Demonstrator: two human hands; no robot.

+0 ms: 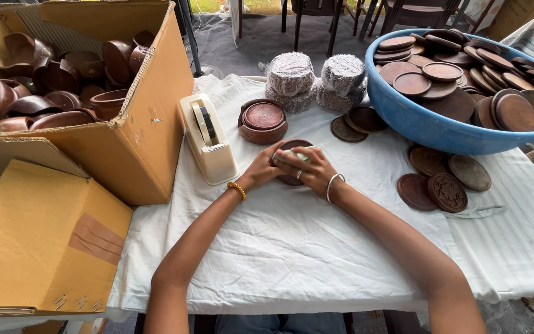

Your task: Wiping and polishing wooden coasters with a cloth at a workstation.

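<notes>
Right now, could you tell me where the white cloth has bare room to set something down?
The widest bare patch of white cloth lies at the near edge, around the forearms. Another lies right of the loose lids, under the blue basin. It is crowded between tape dispenser, wrapped bundles and hands.

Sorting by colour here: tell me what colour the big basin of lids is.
Blue basin, clearest in the head view.

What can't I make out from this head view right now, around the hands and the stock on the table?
- Head view: the round wooden piece is mostly covered by the left hand and right hand; its top is hidden.
- The pale strip at the fingers is too small to identify.
- The cardboard box is cut off by the left edge.
- The blue tub runs past the right edge.
</notes>
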